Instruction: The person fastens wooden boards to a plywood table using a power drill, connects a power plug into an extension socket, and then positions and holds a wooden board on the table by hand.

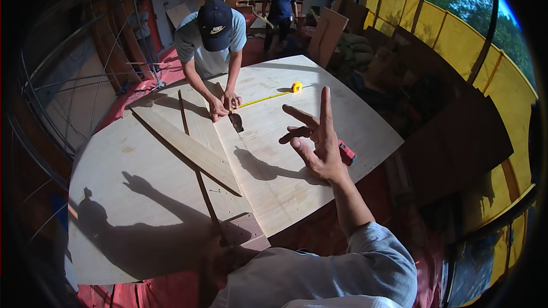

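My right hand (314, 137) is raised over the pale plywood panels (359, 125), open, fingers apart and holding nothing, just left of a red-and-black tool (347, 153). A co-worker's hands (225, 107) are at the end of a yellow tape (265, 96) drawn from its case (297, 87), beside a small dark object (236, 122). Long wooden strips (188, 151) lie on the left panel, with a drilled brown plate (240, 228) at their near end. My left arm (228, 259) is low in shadow by the near edge, its hand not clearly visible.
The co-worker in a cap (208, 51) leans over the far side; another person (279, 8) stands behind. Metal scaffolding (114, 45) is at left. Stacked sacks (357, 48), dark boards (451, 142) and a yellow barrier (411, 11) line the right. Red sheeting (148, 288) lies below.
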Available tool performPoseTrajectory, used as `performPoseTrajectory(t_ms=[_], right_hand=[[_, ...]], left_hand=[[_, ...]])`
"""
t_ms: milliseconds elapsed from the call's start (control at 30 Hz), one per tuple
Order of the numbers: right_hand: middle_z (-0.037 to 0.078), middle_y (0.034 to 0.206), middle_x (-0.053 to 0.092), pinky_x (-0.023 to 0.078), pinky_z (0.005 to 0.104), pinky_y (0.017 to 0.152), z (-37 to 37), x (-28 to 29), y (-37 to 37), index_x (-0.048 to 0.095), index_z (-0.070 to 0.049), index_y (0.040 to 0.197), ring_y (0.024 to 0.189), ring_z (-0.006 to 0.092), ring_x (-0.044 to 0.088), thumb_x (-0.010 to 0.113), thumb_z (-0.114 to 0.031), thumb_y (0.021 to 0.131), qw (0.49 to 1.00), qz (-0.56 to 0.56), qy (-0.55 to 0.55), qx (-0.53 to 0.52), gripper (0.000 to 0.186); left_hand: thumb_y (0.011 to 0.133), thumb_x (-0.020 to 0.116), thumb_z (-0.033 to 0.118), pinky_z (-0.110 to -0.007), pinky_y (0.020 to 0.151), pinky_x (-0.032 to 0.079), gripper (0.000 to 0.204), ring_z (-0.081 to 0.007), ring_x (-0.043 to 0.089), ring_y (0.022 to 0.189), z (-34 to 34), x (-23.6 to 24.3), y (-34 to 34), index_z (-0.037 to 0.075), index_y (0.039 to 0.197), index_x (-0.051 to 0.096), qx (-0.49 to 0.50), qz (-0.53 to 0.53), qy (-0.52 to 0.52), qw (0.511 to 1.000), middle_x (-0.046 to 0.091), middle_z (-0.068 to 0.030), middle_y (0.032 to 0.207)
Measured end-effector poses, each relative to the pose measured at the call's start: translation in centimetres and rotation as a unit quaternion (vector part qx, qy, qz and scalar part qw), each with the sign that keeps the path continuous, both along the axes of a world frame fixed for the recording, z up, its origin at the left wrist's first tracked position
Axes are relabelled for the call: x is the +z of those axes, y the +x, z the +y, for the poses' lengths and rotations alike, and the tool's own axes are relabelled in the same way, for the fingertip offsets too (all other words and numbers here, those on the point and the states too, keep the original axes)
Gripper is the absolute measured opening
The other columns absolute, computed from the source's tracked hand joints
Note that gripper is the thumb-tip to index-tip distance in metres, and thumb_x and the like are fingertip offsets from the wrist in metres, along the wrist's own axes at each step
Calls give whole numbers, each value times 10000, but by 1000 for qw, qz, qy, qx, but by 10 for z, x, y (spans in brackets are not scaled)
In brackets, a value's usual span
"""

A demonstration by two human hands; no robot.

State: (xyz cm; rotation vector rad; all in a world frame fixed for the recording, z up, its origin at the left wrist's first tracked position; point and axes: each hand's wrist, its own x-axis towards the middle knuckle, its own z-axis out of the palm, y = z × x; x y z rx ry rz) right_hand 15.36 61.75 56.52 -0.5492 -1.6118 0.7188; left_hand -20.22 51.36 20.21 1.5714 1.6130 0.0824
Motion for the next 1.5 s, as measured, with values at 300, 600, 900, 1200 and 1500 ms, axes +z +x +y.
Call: performPoseTrajectory(t_ms=[300, 600, 900, 1200, 1500], right_hand=[[35, 697, 628, 426, 218, 459, -16, -12, 17, 658, 29, 1012, 457, 63, 503, 650, -323, 900, 988, -109, -73, 81, 370], [37, 756, 601, 510, 303, 759, -21, -34, -2, 470, -25, 1351, 685, 116, 615, 673, -346, 878, 934, -118, -238, 240, 606], [196, 1153, 603, 462, 399, 939, -36, -199, -28, 501, -58, 1310, 1116, 332, 559, 671, -390, 821, 785, -530, -246, 207, 614], [159, 939, 614, 502, 401, 808, -83, -300, -19, 616, -35, 968, 923, 322, 618, 653, -255, 818, 876, -436, -170, 116, 268], [136, 988, 600, 491, 402, 831, -80, -289, -19, 611, -44, 1043, 939, 319, 600, 624, -244, 856, 855, -464, -166, 161, 275]], left_hand=[[758, 717, 444, -410, 963, 440, 716, -330, 541, 1164, 2, 0, 0, 26, 1292, 489, 2, 13, 2, 1000, 576, -204, 1220], [755, 719, 443, -412, 984, 425, 765, -336, 514, 1203, -4, -7, -3, 24, 1335, 447, 15, 15, -1, 1000, 549, -213, 1268], [753, 717, 448, -412, 1006, 410, 808, -343, 483, 1245, -6, 21, 4, 31, 1374, 411, 47, 36, -10, 998, 516, -216, 1323], [763, 682, 489, -415, 1030, 393, 790, -352, 462, 1264, 1, -7, -5, 88, 1389, 414, -7, -15, -10, 1000, 491, -181, 1363], [767, 673, 497, -420, 1035, 388, 791, -353, 465, 1261, 5, -4, 1, 88, 1391, 412, 0, -15, -1, 1000, 498, -183, 1356]])
